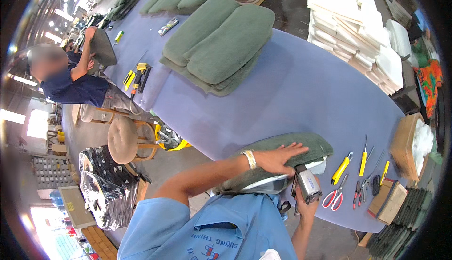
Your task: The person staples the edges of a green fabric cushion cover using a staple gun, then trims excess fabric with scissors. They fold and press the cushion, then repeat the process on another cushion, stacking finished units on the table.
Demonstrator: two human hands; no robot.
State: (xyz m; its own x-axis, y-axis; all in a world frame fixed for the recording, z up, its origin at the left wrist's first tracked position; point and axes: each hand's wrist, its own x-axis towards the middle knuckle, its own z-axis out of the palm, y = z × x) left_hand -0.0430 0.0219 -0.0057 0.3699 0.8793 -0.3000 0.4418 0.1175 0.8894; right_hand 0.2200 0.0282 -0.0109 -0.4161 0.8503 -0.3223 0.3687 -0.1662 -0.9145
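Note:
My left hand (278, 159) lies flat on a dark green fabric-covered cushion (252, 145) at the near edge of the table, its fingers stretched out. White material shows along the cushion's near side. In my right hand (306, 207) is a grey and black staple gun (308, 184), held by its grip, with its front end close to the cushion's edge and to my left hand. Whether the staple gun touches the cushion I cannot tell.
On the blue-covered table (301, 90) stand stacked green cushions (221, 43). To the right lie a yellow cutter (342, 168), red-handled scissors (335, 198), screwdrivers (363, 161) and pliers (358, 195), near a box of white stuffing (407, 142). Another person (77, 79) handles a cushion at the far left.

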